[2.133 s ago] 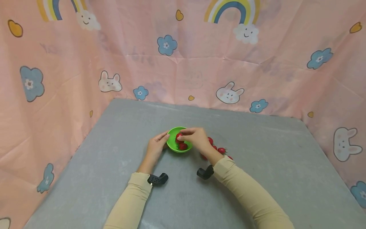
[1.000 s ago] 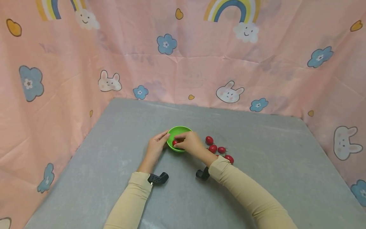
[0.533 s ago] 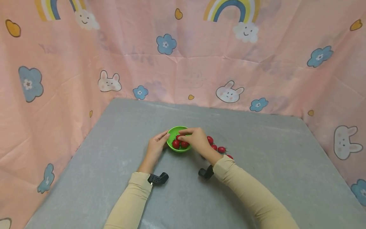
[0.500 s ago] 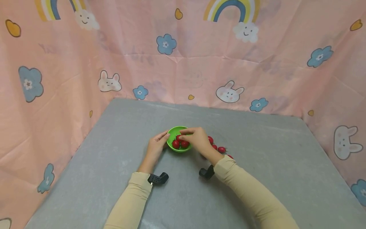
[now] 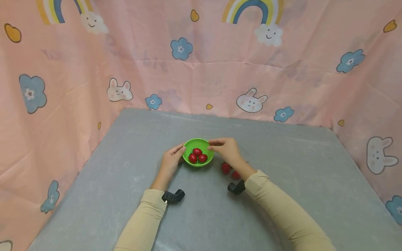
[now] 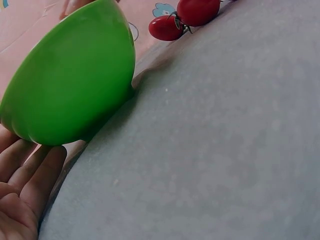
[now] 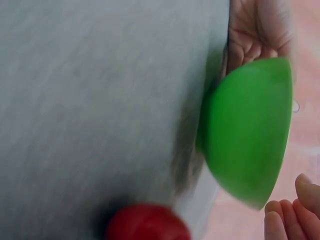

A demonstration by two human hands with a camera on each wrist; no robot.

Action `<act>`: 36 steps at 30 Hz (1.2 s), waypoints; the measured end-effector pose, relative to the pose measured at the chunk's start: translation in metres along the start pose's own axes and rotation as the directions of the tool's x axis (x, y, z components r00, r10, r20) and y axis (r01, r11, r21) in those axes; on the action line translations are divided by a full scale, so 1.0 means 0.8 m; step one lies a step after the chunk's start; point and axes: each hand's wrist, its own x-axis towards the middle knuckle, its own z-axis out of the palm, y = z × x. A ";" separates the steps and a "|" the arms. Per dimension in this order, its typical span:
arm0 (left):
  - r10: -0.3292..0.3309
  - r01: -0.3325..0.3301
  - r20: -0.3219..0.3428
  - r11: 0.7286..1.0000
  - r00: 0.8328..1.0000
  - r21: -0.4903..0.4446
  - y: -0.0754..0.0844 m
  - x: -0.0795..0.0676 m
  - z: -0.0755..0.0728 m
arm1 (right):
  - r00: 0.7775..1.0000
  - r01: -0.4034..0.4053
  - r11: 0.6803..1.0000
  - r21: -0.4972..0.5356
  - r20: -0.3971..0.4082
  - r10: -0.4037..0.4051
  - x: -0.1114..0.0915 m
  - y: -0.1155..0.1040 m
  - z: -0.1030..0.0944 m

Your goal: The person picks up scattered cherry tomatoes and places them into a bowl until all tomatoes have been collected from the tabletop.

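Observation:
In the head view, a small bright green bowl (image 5: 198, 164) stands on the grey table with three red cherry tomatoes (image 5: 197, 152) inside. My left hand (image 5: 171, 158) holds its left side, thumb at the rim and fingers against the outside, as the left wrist view shows for the fingers (image 6: 45, 175). At the right rim is my right hand (image 5: 229, 150), thumb and fingers parted with nothing between them. In the right wrist view, its fingertips (image 7: 272, 220) are right by the rim of the bowl (image 7: 250, 130).
More cherry tomatoes lie right of the bowl, among them one tomato (image 5: 225, 168) and another (image 5: 236, 175) by the right forearm, which hides others. Black wrist cameras (image 5: 173, 196) sit on both wrists. A pink patterned cloth (image 5: 213, 69) hangs around the grey table (image 5: 141, 132).
My right hand has let go of a cherry tomato in the bowl and drawn back right to the rim. The bowl went from two visible tomatoes to three. My left hand has stayed put.

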 end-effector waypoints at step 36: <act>-0.017 0.017 -0.003 1.000 1.000 -0.016 -0.001 0.001 0.000 | 0.999 -0.034 0.995 -0.092 -0.025 0.032 0.008 0.044 -0.044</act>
